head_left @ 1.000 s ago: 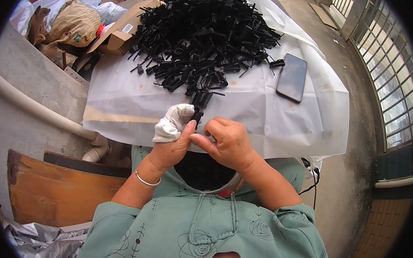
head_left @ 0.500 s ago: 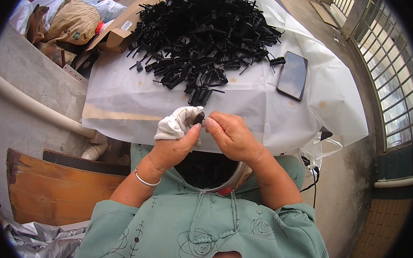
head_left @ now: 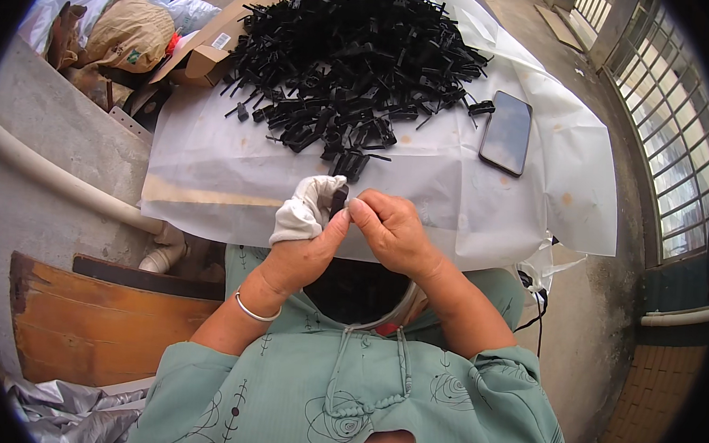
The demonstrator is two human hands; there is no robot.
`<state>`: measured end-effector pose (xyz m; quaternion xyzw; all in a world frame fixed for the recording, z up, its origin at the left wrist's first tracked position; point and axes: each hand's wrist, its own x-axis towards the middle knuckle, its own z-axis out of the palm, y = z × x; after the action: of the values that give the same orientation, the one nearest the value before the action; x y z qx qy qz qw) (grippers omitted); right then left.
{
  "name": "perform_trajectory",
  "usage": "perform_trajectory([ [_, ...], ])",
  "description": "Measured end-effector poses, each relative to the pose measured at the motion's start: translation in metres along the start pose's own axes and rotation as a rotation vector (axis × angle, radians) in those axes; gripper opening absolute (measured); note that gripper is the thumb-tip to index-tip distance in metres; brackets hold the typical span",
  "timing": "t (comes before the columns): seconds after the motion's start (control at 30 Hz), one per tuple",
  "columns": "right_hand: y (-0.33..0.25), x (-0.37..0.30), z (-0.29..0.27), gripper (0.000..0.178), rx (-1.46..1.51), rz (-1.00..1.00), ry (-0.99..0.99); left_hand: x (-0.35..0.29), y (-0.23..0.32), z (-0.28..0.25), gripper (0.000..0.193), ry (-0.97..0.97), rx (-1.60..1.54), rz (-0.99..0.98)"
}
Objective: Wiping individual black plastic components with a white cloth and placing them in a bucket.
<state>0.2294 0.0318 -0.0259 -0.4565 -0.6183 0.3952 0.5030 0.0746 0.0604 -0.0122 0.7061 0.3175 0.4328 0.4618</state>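
My left hand [head_left: 310, 223], partly covered by a white cloth glove with the thumb bare, is closed on a small black plastic part [head_left: 339, 199]. Against the right side of that part, my right hand [head_left: 394, 230] has its thumb and forefinger pinched together; what lies between those fingertips is too small to make out. Just beyond my hands, a few more black plastic parts [head_left: 347, 163] sit at the near end of a large pile of black plastic parts [head_left: 340, 66]. Below my hands, a round container [head_left: 402, 310] with dark contents rests between my legs.
White sheeting [head_left: 236, 165] covers the table and hangs over its edge. A phone [head_left: 506, 135] lies right of the pile. An opened cardboard box [head_left: 206, 58] and stuffed bags [head_left: 130, 33] stand far left. A pale pipe [head_left: 73, 176] runs along the left wall, above a curved wooden board [head_left: 105, 320].
The black part in my left hand now stands more upright and shows more of its length. My right hand stays pinched close beside it, barely shifted.
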Motion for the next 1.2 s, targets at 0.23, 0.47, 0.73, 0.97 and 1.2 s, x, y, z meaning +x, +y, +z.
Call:
perform_trajectory([
  [0.23, 0.005, 0.001, -0.012, 0.011, -0.318, -0.159, 0.029, 0.003, 0.009, -0.012, 0.035, 0.005, -0.416, -0.349],
  [0.47, -0.004, 0.001, -0.008, 0.01, -0.126, -0.126, 0.031, 0.004, 0.019, -0.015, 0.038, -0.261, -0.247, -0.414],
  [0.73, 0.002, 0.001, -0.004, 0.022, -0.128, -0.114, -0.102, 0.003, 0.006, -0.009, 0.023, -0.214, 0.121, -0.031],
  [0.97, 0.002, -0.001, 0.009, 0.028, -0.045, 0.04, -0.112, -0.002, 0.009, -0.01, 0.022, -0.236, 0.304, -0.099],
  [1.2, 0.002, 0.006, -0.003, 0.028, -0.085, -0.156, -0.076, 0.001, 0.015, -0.017, 0.028, -0.257, 0.099, -0.153],
])
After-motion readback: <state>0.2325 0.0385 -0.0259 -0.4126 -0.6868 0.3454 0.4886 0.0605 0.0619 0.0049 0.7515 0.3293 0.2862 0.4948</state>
